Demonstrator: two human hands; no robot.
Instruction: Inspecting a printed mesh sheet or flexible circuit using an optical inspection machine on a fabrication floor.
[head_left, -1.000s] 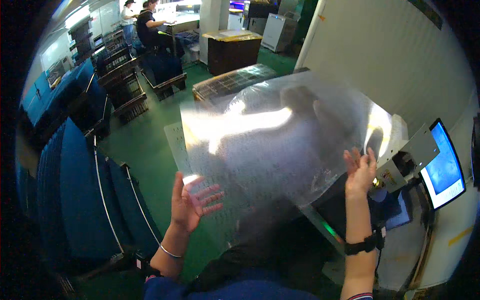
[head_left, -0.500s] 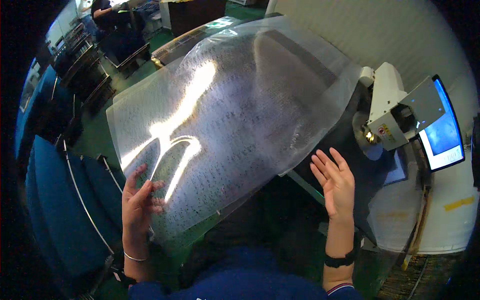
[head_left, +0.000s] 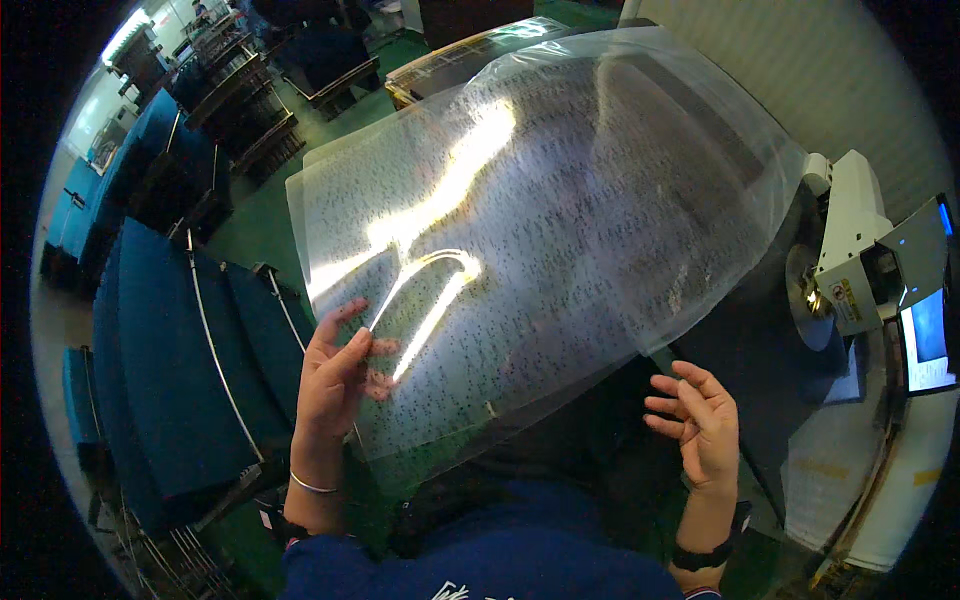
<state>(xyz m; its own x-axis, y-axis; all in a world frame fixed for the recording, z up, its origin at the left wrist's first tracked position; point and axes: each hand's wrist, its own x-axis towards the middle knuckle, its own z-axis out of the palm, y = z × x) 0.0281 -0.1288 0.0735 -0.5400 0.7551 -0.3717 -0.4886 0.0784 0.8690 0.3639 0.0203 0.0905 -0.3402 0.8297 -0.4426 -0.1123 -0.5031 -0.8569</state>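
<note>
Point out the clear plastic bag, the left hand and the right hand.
clear plastic bag (head_left: 560, 210), head view, middle of the sheet
left hand (head_left: 335, 385), head view, back of the hand
right hand (head_left: 705, 425), head view, open palm

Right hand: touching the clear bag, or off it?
Apart. In the head view the right hand is open, its fingers spread just below the bag's lower edge, with dark background visible between them. The left hand grips the bag.

clear speckled plastic sheet (head_left: 560, 230), blue racks (head_left: 170, 400)
</note>
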